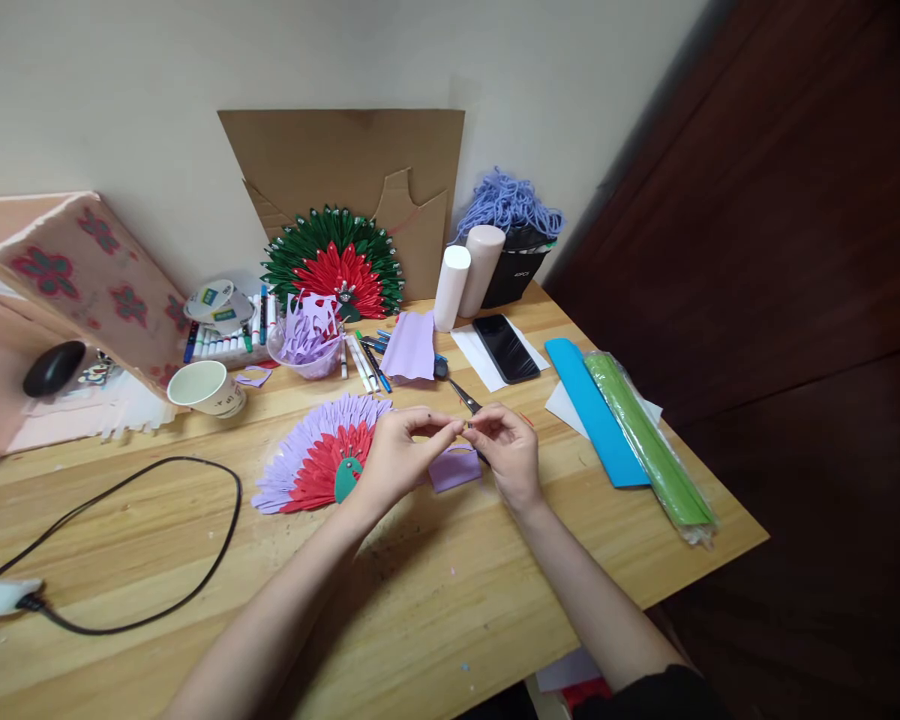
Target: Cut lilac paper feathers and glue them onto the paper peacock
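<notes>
My left hand (401,450) and my right hand (506,450) meet above the wooden table (435,600), fingertips pinched together on something tiny I cannot make out. A purple paper piece (454,468) lies just under them. Left of my hands sits a paper peacock (319,460) with purple and red feathers and a teal body. Scissors (461,395) lie just beyond my right hand.
A green and red paper fan (334,262) leans on cardboard (345,170) at the back. Markers (229,335), a paper cup (206,388), a bowl of purple cut-outs (307,345), a phone (505,347), blue paper (592,410) and green paper rolls (649,440) surround. A black cable (142,540) loops at left.
</notes>
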A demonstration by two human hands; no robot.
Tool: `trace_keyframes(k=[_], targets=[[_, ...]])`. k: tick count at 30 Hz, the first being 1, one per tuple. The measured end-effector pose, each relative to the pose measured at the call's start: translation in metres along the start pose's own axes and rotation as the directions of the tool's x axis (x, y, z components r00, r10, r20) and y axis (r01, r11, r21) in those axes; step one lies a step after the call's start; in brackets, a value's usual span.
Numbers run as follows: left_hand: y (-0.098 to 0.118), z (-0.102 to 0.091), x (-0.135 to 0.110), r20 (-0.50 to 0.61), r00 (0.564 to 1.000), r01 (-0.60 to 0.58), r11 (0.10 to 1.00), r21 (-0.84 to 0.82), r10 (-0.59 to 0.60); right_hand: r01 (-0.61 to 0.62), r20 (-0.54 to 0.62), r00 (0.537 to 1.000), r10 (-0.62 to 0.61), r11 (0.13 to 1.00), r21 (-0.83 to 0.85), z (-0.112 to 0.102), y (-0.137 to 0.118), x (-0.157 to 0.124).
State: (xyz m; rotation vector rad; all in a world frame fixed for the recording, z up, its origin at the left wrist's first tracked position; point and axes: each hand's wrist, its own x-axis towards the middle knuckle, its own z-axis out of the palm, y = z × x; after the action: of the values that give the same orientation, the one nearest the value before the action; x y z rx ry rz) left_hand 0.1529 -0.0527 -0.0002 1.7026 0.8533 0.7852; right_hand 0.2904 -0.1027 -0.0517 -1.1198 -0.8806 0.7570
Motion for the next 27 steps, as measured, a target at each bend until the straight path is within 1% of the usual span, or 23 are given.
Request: trace_keyframes(k=[2,6,9,11,14,16,18,20,24,27], targets=[[0.001,0.000,-0.001,0.037,0.999,-0.011,1.000,0.001,0.011,0.033,-0.012,0.999,-0.033,0.999,-0.031,0.000,-0.002,0.000],[-0.001,-0.003,0.000,0.069,0.997,-0.016,1.000,0.009,0.016,0.128,-0.035,0.990,-0.134,0.983,-0.135,-0.004,-0.004,-0.001],[-0.002,-0.005,0.001,0.107,0.993,-0.041,0.999,0.018,0.039,0.150,-0.025,0.987,-0.156,0.975,-0.164,-0.006,-0.004,-0.001],[-0.003,-0.006,0.002,0.121,0.989,-0.093,0.995,0.043,0.087,0.119,-0.022,0.992,-0.123,0.984,-0.132,-0.005,-0.003,-0.002],[0.000,-0.009,0.002,0.129,0.973,-0.206,0.971,0.123,0.190,0.024,-0.019,1.000,-0.024,0.999,-0.027,-0.001,-0.001,-0.002],[0.002,-0.011,0.002,0.158,0.956,-0.275,0.944,0.184,0.247,-0.030,-0.011,0.999,0.031,0.999,0.029,0.001,0.001,-0.002],[0.004,-0.013,0.002,0.200,0.940,-0.319,0.920,0.228,0.276,-0.057,0.000,0.998,0.057,0.997,0.060,0.002,0.003,-0.002],[0.004,-0.015,0.001,0.227,0.931,-0.339,0.906,0.253,0.285,-0.069,0.013,0.998,0.068,0.995,0.076,0.002,0.004,-0.002],[0.004,-0.018,0.000,0.234,0.927,-0.351,0.897,0.270,0.292,-0.073,0.049,0.996,0.069,0.994,0.086,0.002,0.007,-0.002],[0.004,-0.019,-0.001,0.228,0.934,-0.327,0.913,0.245,0.274,-0.063,0.074,0.996,0.057,0.995,0.075,0.002,0.007,-0.003]])
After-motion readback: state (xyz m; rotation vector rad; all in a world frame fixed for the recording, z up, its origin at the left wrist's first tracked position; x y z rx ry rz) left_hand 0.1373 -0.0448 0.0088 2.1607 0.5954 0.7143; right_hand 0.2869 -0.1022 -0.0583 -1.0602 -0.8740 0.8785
